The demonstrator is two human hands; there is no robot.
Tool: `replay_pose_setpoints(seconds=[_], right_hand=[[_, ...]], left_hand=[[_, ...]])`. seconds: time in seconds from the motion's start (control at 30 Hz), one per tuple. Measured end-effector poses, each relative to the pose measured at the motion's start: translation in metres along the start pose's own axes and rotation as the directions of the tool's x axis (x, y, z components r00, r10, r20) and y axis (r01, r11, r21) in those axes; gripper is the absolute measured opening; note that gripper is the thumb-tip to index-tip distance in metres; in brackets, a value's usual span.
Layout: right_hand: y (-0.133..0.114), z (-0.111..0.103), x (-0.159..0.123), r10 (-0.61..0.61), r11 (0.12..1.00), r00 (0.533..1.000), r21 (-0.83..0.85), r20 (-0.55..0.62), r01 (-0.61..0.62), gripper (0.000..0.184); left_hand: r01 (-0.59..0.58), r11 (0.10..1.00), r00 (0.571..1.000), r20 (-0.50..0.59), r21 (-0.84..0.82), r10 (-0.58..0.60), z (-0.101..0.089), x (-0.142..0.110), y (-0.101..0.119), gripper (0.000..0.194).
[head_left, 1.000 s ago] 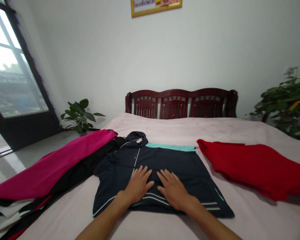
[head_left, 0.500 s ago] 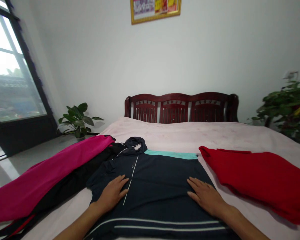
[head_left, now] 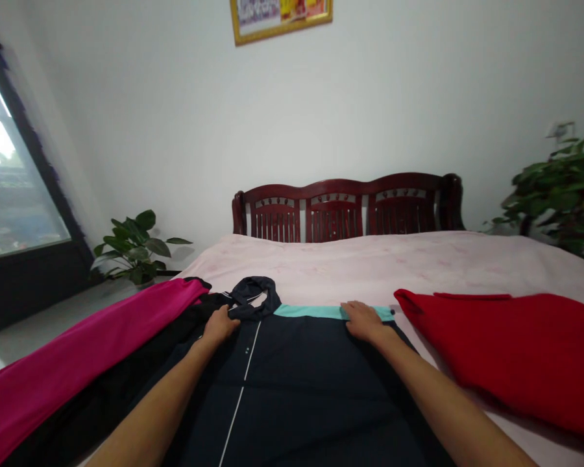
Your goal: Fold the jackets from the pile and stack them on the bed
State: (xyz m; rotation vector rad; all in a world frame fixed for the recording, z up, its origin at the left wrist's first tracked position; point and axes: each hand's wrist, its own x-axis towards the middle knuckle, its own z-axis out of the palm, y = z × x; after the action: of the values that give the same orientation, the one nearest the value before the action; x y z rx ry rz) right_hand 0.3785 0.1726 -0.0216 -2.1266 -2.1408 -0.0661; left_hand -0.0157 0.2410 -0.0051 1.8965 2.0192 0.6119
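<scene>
A dark navy jacket (head_left: 302, 383) with a thin white line and a collar (head_left: 255, 295) lies spread on the bed in front of me. A turquoise band (head_left: 316, 312) runs along its far edge. My left hand (head_left: 221, 326) rests on the jacket just beside the collar, its thumb apart from the fingers. On the turquoise band lies my right hand (head_left: 363, 320), fingers forward and thumb spread. Both hands press on the cloth and neither visibly lifts it. My forearms cover parts of the jacket's sides.
Left of the jacket lies a magenta and black garment (head_left: 102, 350); at right is a folded red garment (head_left: 511, 357). Pink sheet (head_left: 335, 266) covers the bed, with a dark wooden headboard (head_left: 340, 207) behind. Potted plants (head_left: 139, 246) flank the bed.
Both hands have slid forward over the jacket, the left to near the collar, the right onto the turquoise band. The view has shifted slightly.
</scene>
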Motion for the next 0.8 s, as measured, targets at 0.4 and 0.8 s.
replay_pose_setpoints(seconds=[0.4, 0.8], right_hand=[[0.006, -0.014, 0.0, -0.11, 0.993, 0.989, 0.022, -0.096, 0.112, 0.042], [0.014, -0.022, -0.093, -0.245, 0.963, 0.965, 0.138, 0.093, 0.231, 0.061]], left_hand=[[0.017, 0.978, 0.998, 0.058, -0.207, -0.005, -0.004, -0.001, -0.023, 0.019], [-0.455, 0.864, 0.856, 0.374, 0.217, 0.357, -0.033, -0.066, -0.067, 0.049]])
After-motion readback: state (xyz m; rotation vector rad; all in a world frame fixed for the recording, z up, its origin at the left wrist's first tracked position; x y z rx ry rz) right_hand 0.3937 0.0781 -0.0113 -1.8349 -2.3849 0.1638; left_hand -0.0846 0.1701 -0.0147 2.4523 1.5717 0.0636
